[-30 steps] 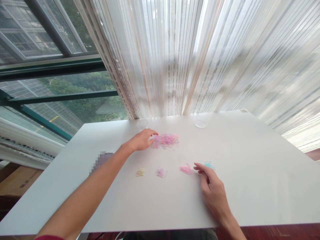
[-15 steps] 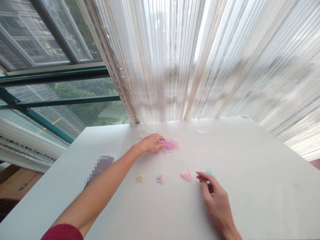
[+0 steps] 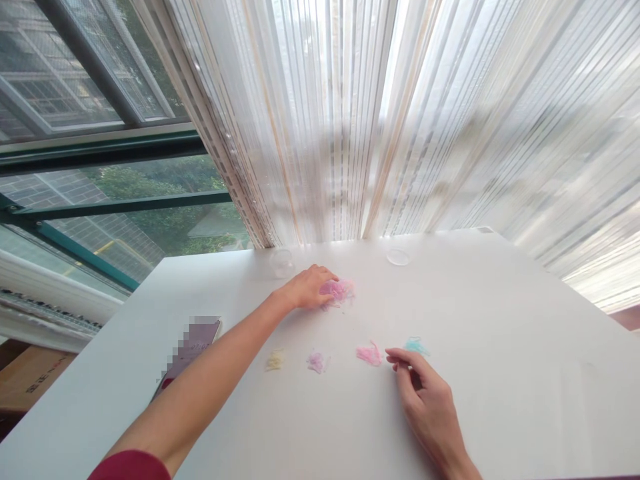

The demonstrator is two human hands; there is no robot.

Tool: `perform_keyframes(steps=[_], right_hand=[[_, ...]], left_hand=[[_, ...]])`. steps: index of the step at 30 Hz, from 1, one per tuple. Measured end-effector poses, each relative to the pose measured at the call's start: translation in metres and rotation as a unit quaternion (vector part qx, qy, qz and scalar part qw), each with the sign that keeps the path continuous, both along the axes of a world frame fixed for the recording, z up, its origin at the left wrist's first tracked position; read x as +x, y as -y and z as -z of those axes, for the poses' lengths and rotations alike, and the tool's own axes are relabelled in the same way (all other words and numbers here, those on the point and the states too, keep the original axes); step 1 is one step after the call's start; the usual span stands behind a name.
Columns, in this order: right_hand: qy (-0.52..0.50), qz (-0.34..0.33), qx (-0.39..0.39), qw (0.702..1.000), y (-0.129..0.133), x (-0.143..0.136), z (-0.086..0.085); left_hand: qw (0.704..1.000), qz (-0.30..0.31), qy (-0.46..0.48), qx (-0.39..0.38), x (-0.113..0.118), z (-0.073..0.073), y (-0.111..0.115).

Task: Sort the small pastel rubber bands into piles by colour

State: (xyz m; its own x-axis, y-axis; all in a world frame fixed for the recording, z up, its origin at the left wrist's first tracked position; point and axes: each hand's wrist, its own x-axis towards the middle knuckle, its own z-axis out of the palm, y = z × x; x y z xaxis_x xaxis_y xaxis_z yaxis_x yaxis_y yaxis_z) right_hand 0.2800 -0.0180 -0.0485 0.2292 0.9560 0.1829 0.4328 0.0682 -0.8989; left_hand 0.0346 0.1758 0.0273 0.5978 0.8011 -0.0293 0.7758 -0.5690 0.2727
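Observation:
My left hand (image 3: 313, 288) reaches over the mixed pile of small pink and purple strands (image 3: 341, 291), its thumb and fingers apart and touching the pile's left side. Its fingertips partly cover the strands. My right hand (image 3: 425, 390) hovers or rests low over the table with the index finger stretched out and the others loosely bent; nothing shows in it. Its fingertips lie between a small pink heap (image 3: 369, 354) and a turquoise heap (image 3: 416, 345). Further left lie a purple heap (image 3: 316, 361) and a yellow heap (image 3: 275, 361).
A clear round container (image 3: 283, 263) and a clear round lid (image 3: 399, 257) sit near the far edge of the white table (image 3: 510, 347). A phone (image 3: 197, 340) lies beside my left forearm. Curtains (image 3: 330, 133) hang behind the table; a cardboard box (image 3: 35, 379) is at the left.
My left hand has shifted slightly right, further onto the mixed pile. My right hand keeps its place beside the pink and turquoise heaps. The view has shifted a little.

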Motion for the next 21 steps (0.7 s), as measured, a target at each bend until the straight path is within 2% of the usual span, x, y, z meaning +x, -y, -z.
perform_keyframes(steps=[10, 21], right_hand=[[-0.024, 0.002, 0.003, 1.0, 0.001, -0.003, -0.003], [-0.011, -0.023, 0.004, 1.0, 0.0, 0.002, 0.001]], left_hand=[[0.999, -0.039, -0.019, 0.02, 0.019, 0.002, -0.005], [0.995, -0.095, 0.02, 0.012, 0.008, -0.005, -0.008]])
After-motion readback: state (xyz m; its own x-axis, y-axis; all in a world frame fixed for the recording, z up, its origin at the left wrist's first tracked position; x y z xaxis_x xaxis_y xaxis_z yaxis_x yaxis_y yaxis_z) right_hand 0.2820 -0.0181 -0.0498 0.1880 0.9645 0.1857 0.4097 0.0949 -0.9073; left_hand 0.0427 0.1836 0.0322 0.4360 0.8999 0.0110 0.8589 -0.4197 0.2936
